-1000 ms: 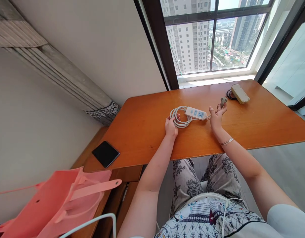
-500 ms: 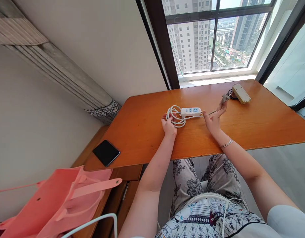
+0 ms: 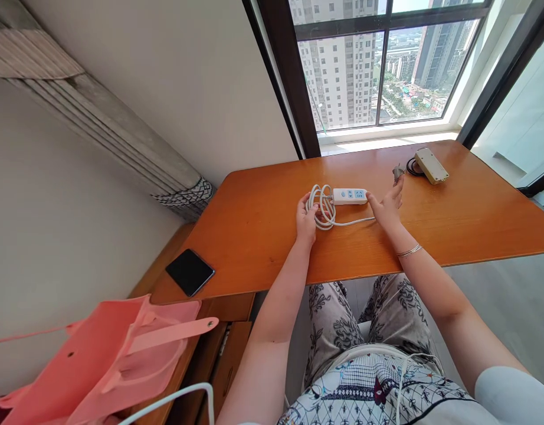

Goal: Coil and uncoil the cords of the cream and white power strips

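Observation:
A white power strip (image 3: 349,196) lies on the wooden table, its sockets facing up. Its white cord (image 3: 327,222) is gathered in loose loops at the strip's left end. My left hand (image 3: 306,221) is closed around the left side of these loops. At the fingertips of my right hand (image 3: 387,209) sits the grey plug (image 3: 398,172), pinched between fingers. The right thumb reaches to the strip's right end and appears to touch it. From the loops, a length of cord runs right and passes out of sight under my right hand.
Beyond my right hand, a beige box-shaped power strip (image 3: 431,165) rests beside a coiled black cord (image 3: 413,168). A black phone (image 3: 190,272) lies at the table's left front corner. Below it is a pink bag (image 3: 108,360). A window (image 3: 343,82) stands behind the table (image 3: 249,224).
The power strip and the cord loops have shifted a little to the right with my left hand. The cord's free length now sags lower, and the plug has moved slightly left, away from the black cord.

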Demonstrator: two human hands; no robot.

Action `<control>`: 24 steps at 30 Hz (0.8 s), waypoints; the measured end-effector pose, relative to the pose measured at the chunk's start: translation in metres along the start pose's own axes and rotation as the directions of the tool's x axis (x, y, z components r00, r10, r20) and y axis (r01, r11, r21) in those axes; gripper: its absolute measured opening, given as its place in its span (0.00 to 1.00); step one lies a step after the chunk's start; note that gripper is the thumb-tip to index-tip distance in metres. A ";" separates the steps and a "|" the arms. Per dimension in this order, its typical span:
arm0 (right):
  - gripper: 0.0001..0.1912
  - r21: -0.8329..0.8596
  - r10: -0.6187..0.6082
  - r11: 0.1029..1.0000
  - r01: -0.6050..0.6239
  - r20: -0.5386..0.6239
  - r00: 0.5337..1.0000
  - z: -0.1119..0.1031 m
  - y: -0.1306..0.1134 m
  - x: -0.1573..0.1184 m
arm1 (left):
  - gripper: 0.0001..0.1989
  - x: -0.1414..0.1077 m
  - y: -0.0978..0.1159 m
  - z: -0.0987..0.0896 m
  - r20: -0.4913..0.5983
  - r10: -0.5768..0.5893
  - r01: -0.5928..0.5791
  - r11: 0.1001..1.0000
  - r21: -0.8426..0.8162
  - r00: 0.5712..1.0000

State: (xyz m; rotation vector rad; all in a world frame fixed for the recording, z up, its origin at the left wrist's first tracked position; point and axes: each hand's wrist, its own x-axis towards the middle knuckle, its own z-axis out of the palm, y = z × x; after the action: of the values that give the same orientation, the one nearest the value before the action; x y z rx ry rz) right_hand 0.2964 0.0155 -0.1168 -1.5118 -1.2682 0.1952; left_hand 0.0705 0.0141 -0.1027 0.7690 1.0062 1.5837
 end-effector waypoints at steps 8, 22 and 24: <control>0.59 -0.015 0.137 0.990 -0.137 0.001 0.991 0.007 0.014 0.007 | 0.17 -0.005 0.008 0.005 -0.038 0.053 -0.054 0.998 -0.033 0.998; 0.48 0.444 -0.553 0.831 0.336 0.593 0.585 -0.016 -0.035 -0.030 | 0.17 -0.010 -0.002 -0.002 0.029 0.224 -0.226 0.969 0.098 0.974; 0.39 0.372 -0.543 0.839 0.396 0.602 0.585 -0.016 -0.038 -0.030 | 0.14 -0.010 -0.002 -0.003 0.031 0.263 -0.264 0.951 0.158 0.964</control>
State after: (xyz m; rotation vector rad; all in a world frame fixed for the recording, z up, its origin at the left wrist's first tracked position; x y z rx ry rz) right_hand 0.2729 -0.0239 -0.0954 -0.8656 -2.1469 0.5561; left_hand 0.0713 0.0037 -0.1060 1.0573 1.0676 1.7378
